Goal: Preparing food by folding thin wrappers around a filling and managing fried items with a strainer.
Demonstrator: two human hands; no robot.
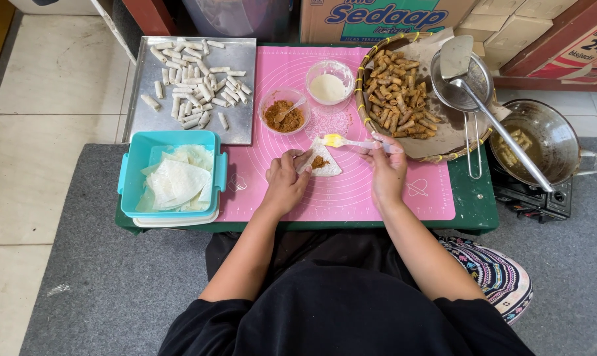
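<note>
— Where were your hands just then?

— My left hand (286,179) sat on the pink mat (351,198), fingers (303,158) curled down on the left corner of the triangular wrapper (326,163), pinning it flat. A spot of brown filling (319,161) lay in its middle.

— And the right?

— My right hand (386,168) had its fingers pinched shut on the handle of a small yellow brush (341,141). The brush ran almost level, left to right, its yellow head over the wrapper's top point – handle toward me on the right, head pointing left.

— So which hand was closer to the wrapper?

— The left, touching it. The right stood just beside, reaching only through the brush.

— What else was about?

— The bowl of filling (284,113) and the bowl of white paste (329,86) just beyond the wrapper, a tray of pale rolls (191,89) far left, a blue box of wrappers (173,173), and a basket of fried rolls (399,89) to the right, all on the worktop.
</note>
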